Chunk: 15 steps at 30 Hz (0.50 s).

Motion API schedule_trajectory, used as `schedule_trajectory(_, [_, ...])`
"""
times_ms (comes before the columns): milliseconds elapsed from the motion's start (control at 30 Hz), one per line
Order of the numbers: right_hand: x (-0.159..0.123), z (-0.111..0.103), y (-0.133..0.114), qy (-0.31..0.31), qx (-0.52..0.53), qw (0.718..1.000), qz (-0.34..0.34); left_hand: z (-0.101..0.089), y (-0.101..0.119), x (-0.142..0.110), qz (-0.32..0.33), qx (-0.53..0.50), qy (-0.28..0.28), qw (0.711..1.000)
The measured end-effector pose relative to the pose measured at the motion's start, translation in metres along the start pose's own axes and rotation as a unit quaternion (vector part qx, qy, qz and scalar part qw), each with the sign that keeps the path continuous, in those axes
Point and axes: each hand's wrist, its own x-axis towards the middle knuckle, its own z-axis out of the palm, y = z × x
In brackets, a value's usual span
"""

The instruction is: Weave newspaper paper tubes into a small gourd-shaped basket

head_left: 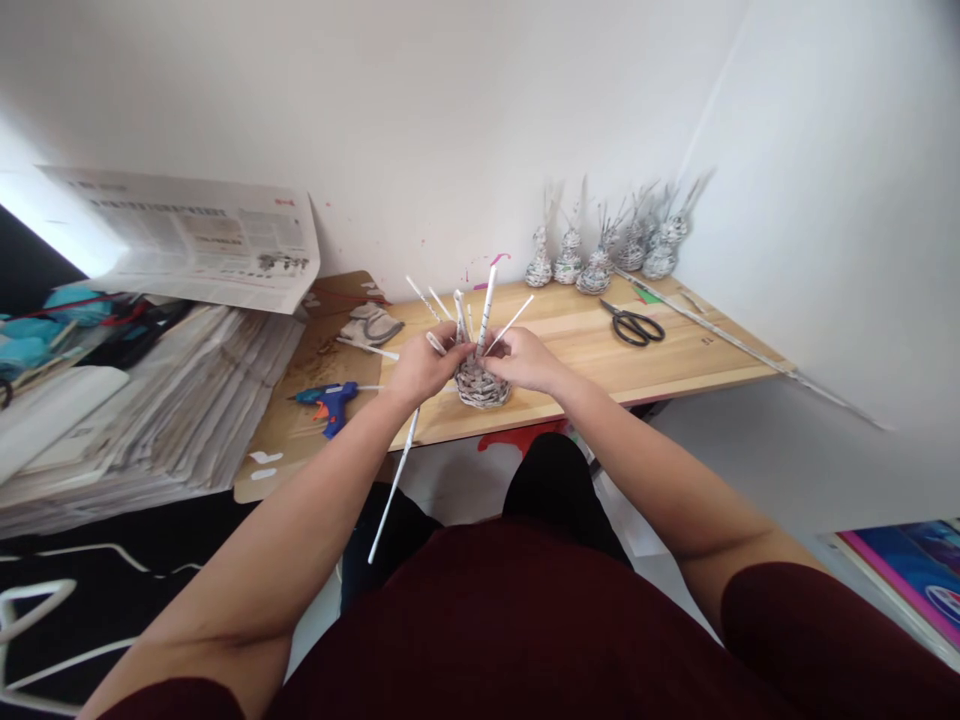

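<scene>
A small round basket woven from rolled newspaper (pixel 481 388) stands near the table's front edge, with several upright paper sticks (pixel 487 305) fanning out of its top. My left hand (pixel 426 366) is closed at the basket's upper left, thumb and fingers pinching among the paper sticks. From under that hand a long paper stick (pixel 394 486) slants down past the table edge. On the opposite side my right hand (pixel 525 360) pinches at the upper rim by the sticks. Its fingertips are partly hidden, so which strip it grips does not show.
Black scissors (pixel 634 324) lie to the right, near a long paper stick (pixel 712 328) overhanging the table. Several woven paper vases (pixel 596 270) line the wall. On the left are a blue glue gun (pixel 335 408), a glove (pixel 372 326) and a tall newspaper stack (pixel 202 390).
</scene>
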Motion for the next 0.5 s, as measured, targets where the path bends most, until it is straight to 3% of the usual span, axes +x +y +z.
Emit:
schedule_trajectory(200, [0.003,0.003,0.003,0.028,0.001,0.999,0.033,0.0,0.005,0.003,0.0,0.007,-0.014,1.0])
schedule_trajectory(333, [0.004,0.003,0.005,0.037,-0.023,0.999,0.009,0.001,0.01,0.005,0.003,0.028,-0.012,1.0])
schedule_trajectory(500, [0.006,0.001,0.012,0.047,0.009,0.999,0.02,-0.004,0.003,0.003,-0.016,-0.134,-0.069,0.988])
